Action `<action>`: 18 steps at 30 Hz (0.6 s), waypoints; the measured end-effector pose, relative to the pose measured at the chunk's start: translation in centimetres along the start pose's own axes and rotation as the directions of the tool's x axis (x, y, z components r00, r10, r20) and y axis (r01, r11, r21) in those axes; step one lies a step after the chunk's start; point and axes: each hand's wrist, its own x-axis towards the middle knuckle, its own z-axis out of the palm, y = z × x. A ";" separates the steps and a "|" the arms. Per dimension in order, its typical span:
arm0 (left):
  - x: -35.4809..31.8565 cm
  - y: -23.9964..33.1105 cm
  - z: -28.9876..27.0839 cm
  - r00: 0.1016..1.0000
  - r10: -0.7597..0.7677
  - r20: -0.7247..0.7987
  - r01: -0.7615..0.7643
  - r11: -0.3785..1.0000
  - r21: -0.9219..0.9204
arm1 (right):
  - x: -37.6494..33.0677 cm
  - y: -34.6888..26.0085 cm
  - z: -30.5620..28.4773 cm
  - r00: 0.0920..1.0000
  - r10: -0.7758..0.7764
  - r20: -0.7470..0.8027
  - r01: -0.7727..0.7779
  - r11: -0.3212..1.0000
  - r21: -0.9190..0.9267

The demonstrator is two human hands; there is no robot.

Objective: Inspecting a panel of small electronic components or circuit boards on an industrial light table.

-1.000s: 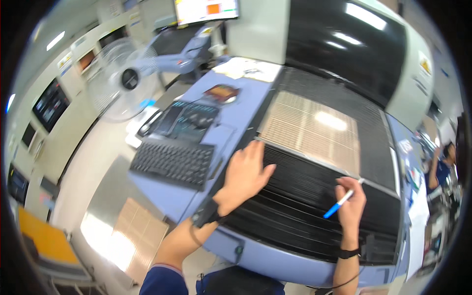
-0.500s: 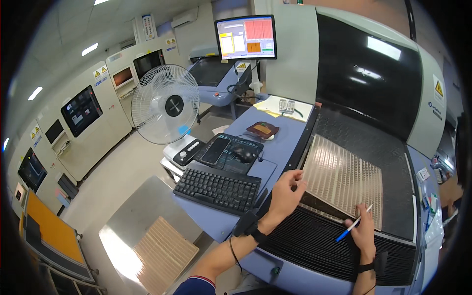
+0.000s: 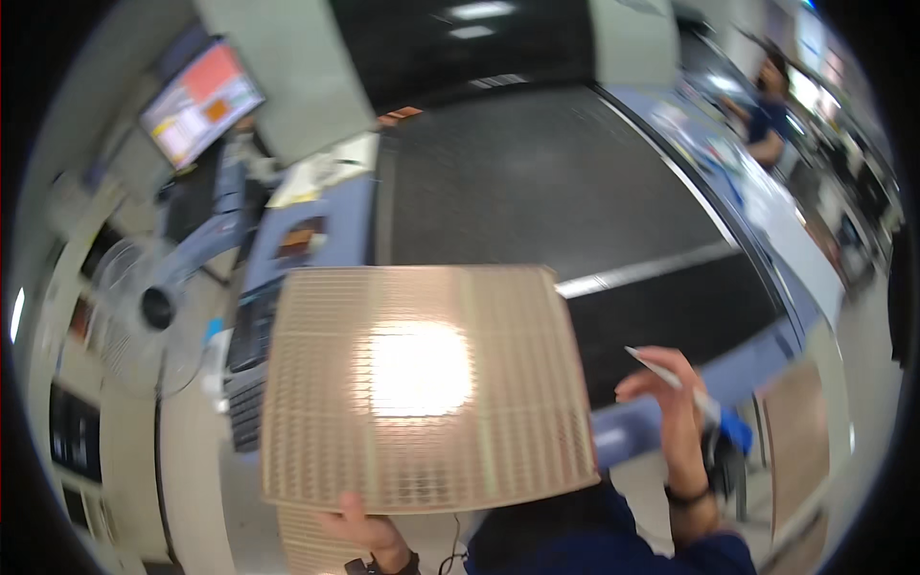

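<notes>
A copper-coloured circuit board panel (image 3: 508, 383), covered in a fine grid pattern, is held up in front of me, and a bright glare covers its middle. My left hand (image 3: 369, 532) grips its near edge at the lower left, with part of the fingers hidden by the panel. To the right of the panel, apart from it, my right hand (image 3: 676, 412) holds a white pen (image 3: 661, 372) with a blue end between bent fingers. Below the left hand, part of a second similar panel (image 3: 302, 546) shows.
Beyond the panel lies the machine's dark bed (image 3: 498, 182), under a black hood (image 3: 460, 57). On the left are a keyboard (image 3: 246, 417), a fan (image 3: 153, 307) and a tilted monitor (image 3: 203, 103). Another person (image 3: 767, 115) is at the far right.
The panel has come off the machine bed and up toward me, now gripped by my left hand. My right hand has left the panel, still with the pen. My view has turned right.
</notes>
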 end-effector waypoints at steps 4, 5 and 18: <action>-1.8 -2.3 0.4 0.999 -0.052 -0.014 0.053 0.995 0.080 | 1.2 3.5 -2.2 0.962 0.238 -0.131 -0.240 0.971 0.001; -2.1 -2.1 1.3 0.998 -0.028 -0.053 0.032 0.996 0.079 | 0.8 3.8 -1.8 0.968 0.204 -0.145 -0.211 0.977 -0.035; -1.7 -4.6 -2.2 0.980 -0.085 -0.178 0.101 0.991 0.084 | -0.7 3.1 -0.1 0.997 0.054 0.062 -0.030 0.941 -0.338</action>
